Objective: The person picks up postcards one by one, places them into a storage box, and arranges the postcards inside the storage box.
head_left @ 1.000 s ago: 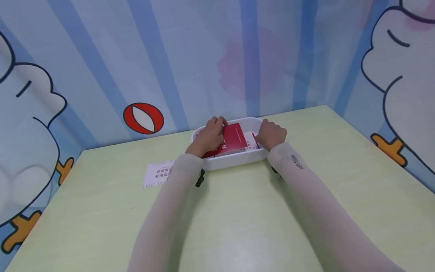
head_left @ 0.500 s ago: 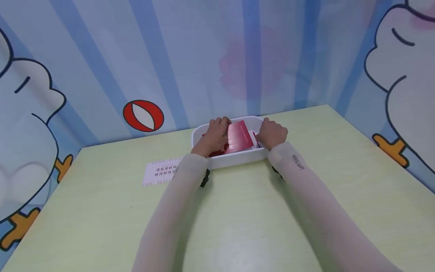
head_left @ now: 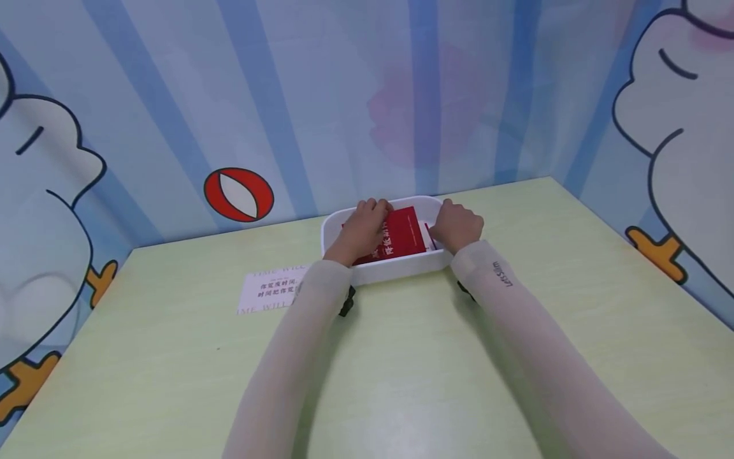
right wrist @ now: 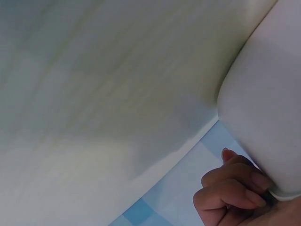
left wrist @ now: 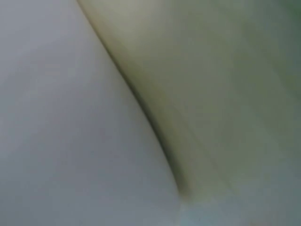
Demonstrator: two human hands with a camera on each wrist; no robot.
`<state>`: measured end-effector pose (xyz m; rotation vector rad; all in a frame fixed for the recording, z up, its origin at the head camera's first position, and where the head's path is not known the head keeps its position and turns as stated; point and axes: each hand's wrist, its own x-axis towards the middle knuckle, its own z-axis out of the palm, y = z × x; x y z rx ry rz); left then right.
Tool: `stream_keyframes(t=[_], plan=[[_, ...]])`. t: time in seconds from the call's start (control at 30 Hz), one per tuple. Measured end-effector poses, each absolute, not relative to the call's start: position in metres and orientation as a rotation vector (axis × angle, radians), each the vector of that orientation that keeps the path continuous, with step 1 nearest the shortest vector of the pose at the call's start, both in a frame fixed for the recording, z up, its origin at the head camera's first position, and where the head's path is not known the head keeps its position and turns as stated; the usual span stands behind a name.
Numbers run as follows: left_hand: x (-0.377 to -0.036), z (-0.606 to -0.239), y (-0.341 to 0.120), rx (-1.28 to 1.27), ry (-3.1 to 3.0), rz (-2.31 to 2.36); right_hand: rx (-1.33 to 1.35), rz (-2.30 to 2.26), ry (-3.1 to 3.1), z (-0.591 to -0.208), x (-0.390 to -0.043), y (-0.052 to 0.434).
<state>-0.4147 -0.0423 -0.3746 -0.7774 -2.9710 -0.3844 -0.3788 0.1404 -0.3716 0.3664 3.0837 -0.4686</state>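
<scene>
A white oblong tray [head_left: 395, 270] with rounded corners stands near the back edge of the table. Inside it lies a red card [head_left: 404, 232] with white lettering, partly covering a white card [head_left: 427, 236]. My left hand [head_left: 361, 231] reaches over the tray's left part and holds the red card by its left side; the thumb is hidden. At the tray's right end, my right hand [head_left: 457, 227] grips the rim, its fingers curled against the outer wall in the right wrist view. The left wrist view shows only the tray's wall [left wrist: 70, 122] and the tabletop.
A white printed card [head_left: 269, 291] lies on the pale green table [head_left: 401, 370] left of the tray, partly covered by my left sleeve [head_left: 298, 331]. Blue striped panels [head_left: 344, 95] with cartoon figures rise behind the table and at its sides.
My left hand has shifted slightly right over the tray with the red card. The card's slant changed, its glare came and went, and its lettering now shows. My right hand stays on the rim.
</scene>
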Motion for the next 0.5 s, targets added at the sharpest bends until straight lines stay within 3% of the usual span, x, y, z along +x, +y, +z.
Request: stream_keyframes(t=[0.5], plan=[[-0.4151, -0.376, -0.0431, -0.754, -3.019, -0.534, 0.378, -0.465, 3.063, -0.3704, -0.379, 0.1406]])
